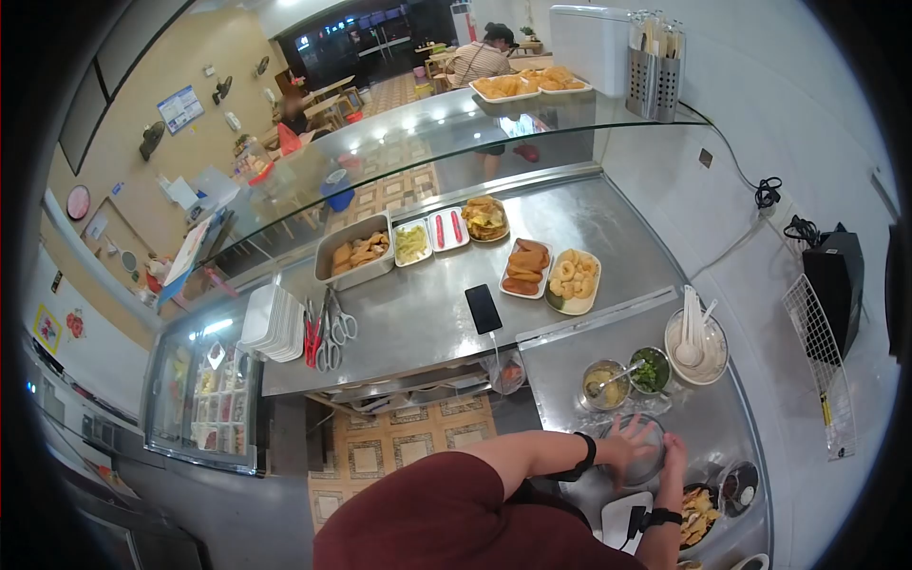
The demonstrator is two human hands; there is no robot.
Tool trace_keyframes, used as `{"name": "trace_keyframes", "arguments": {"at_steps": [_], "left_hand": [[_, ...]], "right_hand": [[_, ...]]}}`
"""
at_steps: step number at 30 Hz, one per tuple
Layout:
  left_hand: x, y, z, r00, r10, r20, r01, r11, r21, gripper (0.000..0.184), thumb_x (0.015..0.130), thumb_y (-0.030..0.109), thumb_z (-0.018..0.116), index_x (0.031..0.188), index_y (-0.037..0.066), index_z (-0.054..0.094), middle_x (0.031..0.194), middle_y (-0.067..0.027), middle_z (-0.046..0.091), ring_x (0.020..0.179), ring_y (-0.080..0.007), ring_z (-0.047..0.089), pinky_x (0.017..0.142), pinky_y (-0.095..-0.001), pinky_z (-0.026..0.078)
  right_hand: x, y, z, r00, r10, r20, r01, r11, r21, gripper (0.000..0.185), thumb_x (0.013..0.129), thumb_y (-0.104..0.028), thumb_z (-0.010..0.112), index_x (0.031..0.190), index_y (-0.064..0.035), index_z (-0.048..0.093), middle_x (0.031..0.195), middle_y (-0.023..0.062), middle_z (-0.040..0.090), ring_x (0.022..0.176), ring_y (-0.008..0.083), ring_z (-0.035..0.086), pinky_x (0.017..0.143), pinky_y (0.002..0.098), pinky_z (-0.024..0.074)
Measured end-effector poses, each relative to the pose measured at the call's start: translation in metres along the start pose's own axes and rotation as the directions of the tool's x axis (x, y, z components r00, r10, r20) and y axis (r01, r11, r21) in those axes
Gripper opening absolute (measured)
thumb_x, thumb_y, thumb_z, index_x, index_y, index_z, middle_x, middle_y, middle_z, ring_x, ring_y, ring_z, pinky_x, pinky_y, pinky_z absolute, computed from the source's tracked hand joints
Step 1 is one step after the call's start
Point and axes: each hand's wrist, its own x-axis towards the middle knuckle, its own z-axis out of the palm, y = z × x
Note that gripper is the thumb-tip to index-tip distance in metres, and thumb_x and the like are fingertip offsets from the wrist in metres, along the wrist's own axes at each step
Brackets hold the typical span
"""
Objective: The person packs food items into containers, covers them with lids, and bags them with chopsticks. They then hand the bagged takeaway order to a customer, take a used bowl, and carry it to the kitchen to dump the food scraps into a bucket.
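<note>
The bowl (642,467) sits between 4 and 5 o'clock in view. The left hand (627,445) spreads over it; the right hand (674,460) is at its 3 o'clock side, grip unclear. Greens (652,369) stand at 12.

Layout from our side: bench (404,328) ahead. Left end: tray stack (273,323), scissors (332,332) just right. Behind, left to right: pan (363,276), 3 food dishes (446,246). Phone (483,309) mid-bench, 2 plates (518,294) behind-right. Our right: 2 tubs (608,408) side by side, spoon bowl (706,380) beyond; near bowl (648,467) closer to us. Shelf (399,152) above carries 2 trays (503,99), utensil holder (653,92) at right.
</note>
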Motion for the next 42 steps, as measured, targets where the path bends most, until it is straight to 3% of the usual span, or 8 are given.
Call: {"name": "trace_keyframes", "arguments": {"at_steps": [6, 9, 21, 27, 30, 37, 40, 42], "left_hand": [[-0.001, -0.003, 0.005, 0.998, 0.028, -0.049, -0.03, 0.999, -0.033, 0.12, 0.039, 0.053, 0.077, 0.137, 0.021, 0.016, 0.14, -0.0198, -0.014, 0.125, -0.0459, -0.014, 0.092, -0.0673, 0.008], [-0.006, -0.003, 0.004, 0.997, 0.039, -0.064, -0.042, 0.998, -0.037, 0.121, 0.037, 0.053, 0.078, 0.137, 0.021, 0.017, 0.14, -0.0199, -0.014, 0.126, -0.0454, -0.013, 0.092, -0.0672, 0.009], [-0.001, -0.007, 0.014, 0.992, 0.04, -0.124, -0.045, 0.998, -0.043, 0.121, 0.033, 0.049, 0.08, 0.135, 0.023, 0.02, 0.141, -0.0168, -0.014, 0.128, -0.0424, -0.01, 0.087, -0.0667, 0.018], [-0.014, -0.002, -0.004, 0.998, 0.024, -0.055, -0.026, 0.999, -0.025, 0.12, 0.037, 0.052, 0.078, 0.136, 0.021, 0.017, 0.14, -0.0181, -0.013, 0.128, -0.0431, -0.008, 0.091, -0.0657, 0.017], [-0.012, -0.004, -0.001, 0.998, 0.025, -0.056, -0.027, 0.999, -0.03, 0.12, 0.037, 0.052, 0.078, 0.136, 0.021, 0.017, 0.141, -0.0176, -0.013, 0.128, -0.043, -0.008, 0.09, -0.0659, 0.018], [0.001, -0.01, 0.012, 0.993, 0.039, -0.115, -0.045, 0.998, -0.047, 0.125, 0.028, 0.055, 0.077, 0.135, 0.025, 0.021, 0.141, -0.0162, -0.014, 0.127, -0.0441, -0.011, 0.082, -0.0713, 0.019], [-0.011, -0.001, -0.006, 0.993, 0.05, -0.111, -0.05, 0.999, 0.002, 0.103, 0.049, 0.049, 0.075, 0.133, 0.019, 0.024, 0.14, -0.0212, 0.005, 0.127, -0.0434, 0.005, 0.084, -0.066, 0.027], [-0.013, -0.004, -0.008, 0.993, 0.051, -0.107, -0.05, 0.999, 0.012, 0.1, 0.05, 0.049, 0.074, 0.133, 0.02, 0.026, 0.14, -0.0206, 0.006, 0.127, -0.0435, 0.006, 0.086, -0.0655, 0.026]], "right_hand": [[-0.047, 0.024, -0.009, 0.987, -0.097, -0.127, 0.083, 0.991, -0.109, 0.021, 0.084, -0.015, 0.046, 0.099, -0.0011, 0.053, 0.084, 0.005, 0.056, 0.077, 0.0108, 0.051, 0.067, 0.0239, 0.0404], [-0.096, -0.001, 0.001, 0.982, 0.122, -0.141, -0.117, 0.992, 0.047, 0.021, 0.085, -0.012, 0.045, 0.103, -0.0032, 0.048, 0.088, 0.0056, 0.055, 0.076, 0.0121, 0.053, 0.063, 0.0244, 0.0428], [-0.106, 0.035, -0.003, 1.0, 0.013, -0.003, -0.01, 0.866, 0.5, 0.016, 0.088, -0.015, 0.047, 0.1, -0.0051, 0.045, 0.091, 0.0058, 0.053, 0.08, 0.0193, 0.054, 0.068, 0.0345, 0.0471], [-0.144, 0.002, 0.011, 0.98, 0.131, 0.147, -0.186, 0.862, 0.471, 0.03, 0.082, -0.002, 0.049, 0.108, -0.005, 0.035, 0.1, 0.0129, 0.05, 0.09, 0.0257, 0.053, 0.073, 0.0402, 0.0486], [-0.141, 0.011, 0.009, 0.956, 0.255, 0.144, -0.292, 0.849, 0.44, 0.037, 0.077, 0.005, 0.05, 0.107, -0.0059, 0.034, 0.092, 0.0105, 0.048, 0.078, 0.0237, 0.055, 0.07, 0.0414, 0.0511], [-0.146, 0.004, 0.017, 0.959, 0.24, 0.149, -0.28, 0.881, 0.381, 0.033, 0.076, 0.005, 0.052, 0.104, -0.0049, 0.039, 0.093, 0.0096, 0.05, 0.075, 0.0218, 0.056, 0.065, 0.0353, 0.0512], [-0.145, 0.014, 0.018, 0.965, 0.222, 0.142, -0.26, 0.894, 0.366, 0.029, 0.076, 0.003, 0.054, 0.103, -0.0034, 0.049, 0.099, 0.0097, 0.055, 0.081, 0.0195, 0.057, 0.065, 0.0326, 0.0507], [-0.147, 0.018, 0.022, 0.973, 0.072, 0.221, -0.176, 0.851, 0.494, 0.031, 0.077, -0.002, 0.055, 0.108, -0.0014, 0.048, 0.1, 0.0103, 0.056, 0.084, 0.0203, 0.058, 0.068, 0.0308, 0.05]]}}
